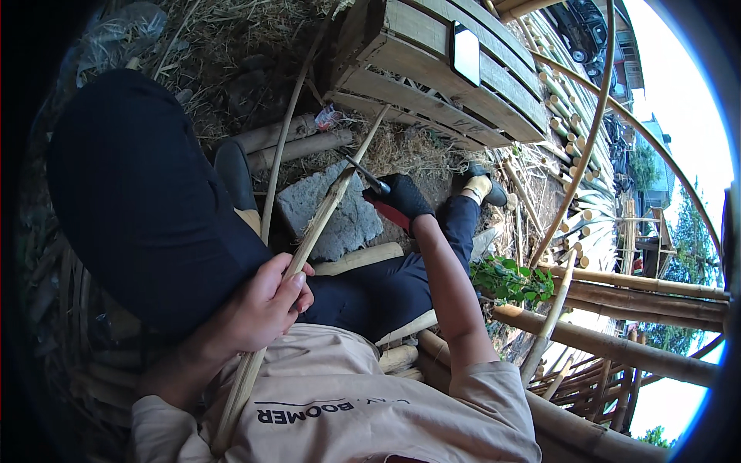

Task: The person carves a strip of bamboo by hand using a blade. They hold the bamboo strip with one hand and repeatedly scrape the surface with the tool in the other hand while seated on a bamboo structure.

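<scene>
**Gloved right hand holds a knife across a split bamboo strip**

The split bamboo strip [330,207] slants from beside the person's beige T-shirt [332,386], past the raised left knee, and over a rough grey stone block [353,228] toward a slatted wooden crate [432,65]. The bare left hand [266,303] wraps around the strip's middle, fingers curled and thumb lying along it. The right hand [400,202], in a black-and-red glove, is closed around the handle of a knife [378,185]; its thin dark blade crosses the strip above the block. Whether the edge bites into the strip, I cannot tell.

The person sits with legs in dark trousers [143,201] spread around the block. Short bamboo lengths [305,149] lie on the ground just beyond it, near scattered straw. A phone-like device [466,55] with a bright face rests on the crate. To the right, a leafy green plant [513,282] grows near the right forearm, and many cut bamboo poles [579,147] lie stacked farther off.
</scene>
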{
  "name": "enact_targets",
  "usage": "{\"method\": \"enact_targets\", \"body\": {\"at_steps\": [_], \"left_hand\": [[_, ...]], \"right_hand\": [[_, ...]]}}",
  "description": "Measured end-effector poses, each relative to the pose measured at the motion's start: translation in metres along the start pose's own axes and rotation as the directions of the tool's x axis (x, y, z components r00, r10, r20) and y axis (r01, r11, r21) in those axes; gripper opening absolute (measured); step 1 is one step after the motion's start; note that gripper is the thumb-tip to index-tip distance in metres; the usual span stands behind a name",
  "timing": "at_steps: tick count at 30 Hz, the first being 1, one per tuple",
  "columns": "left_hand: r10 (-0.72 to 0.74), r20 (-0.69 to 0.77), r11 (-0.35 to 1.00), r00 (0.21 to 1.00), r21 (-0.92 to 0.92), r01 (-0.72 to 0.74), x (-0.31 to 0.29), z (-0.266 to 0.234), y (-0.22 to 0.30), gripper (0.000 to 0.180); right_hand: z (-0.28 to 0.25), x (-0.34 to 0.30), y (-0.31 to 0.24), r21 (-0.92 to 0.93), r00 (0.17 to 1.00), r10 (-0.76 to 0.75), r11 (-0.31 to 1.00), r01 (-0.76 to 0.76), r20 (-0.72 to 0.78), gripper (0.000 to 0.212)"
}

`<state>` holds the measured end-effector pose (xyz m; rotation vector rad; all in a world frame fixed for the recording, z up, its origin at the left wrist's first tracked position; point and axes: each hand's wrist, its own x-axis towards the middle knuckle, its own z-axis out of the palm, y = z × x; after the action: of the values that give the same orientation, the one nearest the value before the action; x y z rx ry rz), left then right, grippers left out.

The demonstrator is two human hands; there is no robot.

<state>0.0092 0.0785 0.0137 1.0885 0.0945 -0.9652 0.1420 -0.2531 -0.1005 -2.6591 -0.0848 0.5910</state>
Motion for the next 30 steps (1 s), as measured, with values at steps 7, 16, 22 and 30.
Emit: {"method": "enact_targets", "body": {"at_steps": [7,16,22,30], "left_hand": [[0.054,0.036,0.997,0.998,0.056,-0.056,0.006,-0.001,-0.011,0.02],[-0.021,0.011,1.0,1.0,-0.001,0.021,0.001,0.003,0.0,0.019],[-0.016,0.02,0.999,1.0,0.033,0.016,0.001,0.005,0.003,0.019],[-0.008,-0.054,0.975,0.999,0.22,0.02,-0.005,0.009,0.016,0.021]], "right_hand": [[-0.006,0.022,0.041,-0.053,0.972,0.176,0.981,-0.186,-0.157,0.041],[-0.009,-0.028,-0.035,0.11,0.991,0.126,0.985,-0.131,0.044,0.044],[-0.018,-0.034,-0.039,0.042,0.991,0.131,0.99,-0.132,0.036,0.046],[-0.035,-0.062,-0.062,-0.087,0.996,0.017,0.996,-0.009,0.086,0.043]]}}
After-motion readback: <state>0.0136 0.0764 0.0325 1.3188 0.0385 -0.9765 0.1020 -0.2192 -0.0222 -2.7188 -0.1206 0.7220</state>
